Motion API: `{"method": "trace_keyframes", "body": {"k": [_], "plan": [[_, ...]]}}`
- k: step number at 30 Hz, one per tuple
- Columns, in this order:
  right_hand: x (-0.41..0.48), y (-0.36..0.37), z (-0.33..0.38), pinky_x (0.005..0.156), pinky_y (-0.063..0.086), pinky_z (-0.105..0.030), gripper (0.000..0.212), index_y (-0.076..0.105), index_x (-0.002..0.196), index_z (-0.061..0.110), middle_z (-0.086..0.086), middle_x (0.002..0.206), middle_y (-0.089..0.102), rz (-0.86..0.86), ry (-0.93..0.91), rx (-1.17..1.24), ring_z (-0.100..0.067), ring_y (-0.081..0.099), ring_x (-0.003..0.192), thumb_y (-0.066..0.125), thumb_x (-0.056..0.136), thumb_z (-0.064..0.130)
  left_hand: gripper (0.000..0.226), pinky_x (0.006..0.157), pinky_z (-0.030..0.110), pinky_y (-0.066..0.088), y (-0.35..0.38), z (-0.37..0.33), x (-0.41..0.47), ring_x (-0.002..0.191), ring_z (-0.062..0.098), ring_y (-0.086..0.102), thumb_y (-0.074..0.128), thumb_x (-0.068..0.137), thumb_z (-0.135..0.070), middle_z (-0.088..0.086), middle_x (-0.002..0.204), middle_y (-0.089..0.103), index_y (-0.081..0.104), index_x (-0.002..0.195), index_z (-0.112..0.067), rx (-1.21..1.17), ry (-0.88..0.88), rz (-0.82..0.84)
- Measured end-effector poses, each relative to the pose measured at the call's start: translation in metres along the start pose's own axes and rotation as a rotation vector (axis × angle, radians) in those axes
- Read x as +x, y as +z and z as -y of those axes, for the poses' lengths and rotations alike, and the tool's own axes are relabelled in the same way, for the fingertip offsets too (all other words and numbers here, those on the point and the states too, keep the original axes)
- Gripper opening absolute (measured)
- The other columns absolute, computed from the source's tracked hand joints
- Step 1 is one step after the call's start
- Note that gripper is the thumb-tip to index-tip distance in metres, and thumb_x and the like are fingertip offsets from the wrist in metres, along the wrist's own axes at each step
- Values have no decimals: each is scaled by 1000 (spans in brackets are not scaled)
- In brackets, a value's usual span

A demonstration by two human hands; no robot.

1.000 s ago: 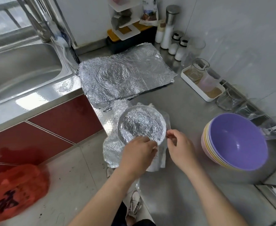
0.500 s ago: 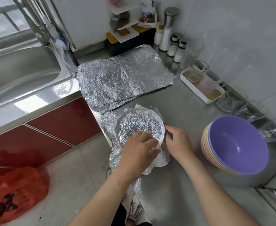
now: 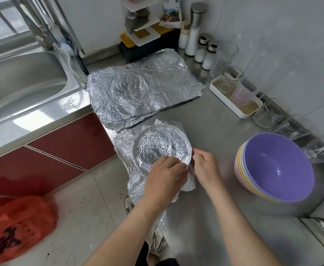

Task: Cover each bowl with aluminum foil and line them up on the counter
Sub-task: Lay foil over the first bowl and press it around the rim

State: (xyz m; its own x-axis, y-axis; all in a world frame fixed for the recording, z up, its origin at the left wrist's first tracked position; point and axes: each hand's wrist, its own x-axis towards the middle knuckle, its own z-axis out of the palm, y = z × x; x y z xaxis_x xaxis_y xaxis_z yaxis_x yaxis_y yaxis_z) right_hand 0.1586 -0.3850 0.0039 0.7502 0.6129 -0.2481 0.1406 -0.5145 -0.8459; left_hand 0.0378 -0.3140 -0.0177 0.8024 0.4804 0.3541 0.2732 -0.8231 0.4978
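A bowl draped in crinkled aluminum foil stands at the counter's front edge, its round rim showing through the foil. My left hand lies on the near rim, fingers curled over the foil and pressing it down. My right hand pinches the foil at the bowl's right side. A stack of bare bowls, purple on top with yellow and pink below, sits to the right. Loose foil sheets lie flat behind the wrapped bowl.
The steel counter meets a sink at left. Along the back wall stand shakers, glasses and a white tray. A red bag lies on the floor below left.
The foil has been folded closer round the bowl's near and right sides. My right hand moved in against the bowl's right edge; my left hand stayed on the near rim.
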Motion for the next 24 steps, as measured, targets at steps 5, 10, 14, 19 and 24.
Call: {"method": "trace_keyframes", "body": {"k": [5,10,14,19,24], "plan": [[-3,8,9,46,20,-29,42,34,55,12,0,44,30,-78,16,-76,-13,23,48,54,91,18,19,66,25,40,0,-2,3,76,18,49,57,85,-25,-4,82,63,72,83,-15,-25,-2,-5],[-1,14,13,48,23,-35,42,31,54,8,-5,44,32,-182,31,-217,-17,25,45,53,89,14,22,72,29,46,-12,0,8,89,19,52,54,87,-28,-1,95,66,71,85,-14,-63,-15,16],[-1,17,15,48,22,-37,40,33,56,8,-3,48,36,-209,39,-295,-15,29,45,49,92,16,37,104,43,41,-33,17,11,126,33,48,44,95,-36,11,133,58,68,115,-16,154,-142,58],[2,23,16,51,20,-38,41,30,57,16,-7,59,49,-258,50,-354,-26,37,55,44,95,16,61,121,43,5,-36,34,-2,148,27,19,24,99,-53,11,156,30,43,146,-19,318,-227,271],[6,29,19,60,27,-35,30,36,67,17,-20,79,63,-307,51,-421,-30,39,66,41,97,14,64,117,47,8,-30,18,-10,146,25,19,17,102,-51,14,153,34,43,144,-11,330,-249,243]]}}
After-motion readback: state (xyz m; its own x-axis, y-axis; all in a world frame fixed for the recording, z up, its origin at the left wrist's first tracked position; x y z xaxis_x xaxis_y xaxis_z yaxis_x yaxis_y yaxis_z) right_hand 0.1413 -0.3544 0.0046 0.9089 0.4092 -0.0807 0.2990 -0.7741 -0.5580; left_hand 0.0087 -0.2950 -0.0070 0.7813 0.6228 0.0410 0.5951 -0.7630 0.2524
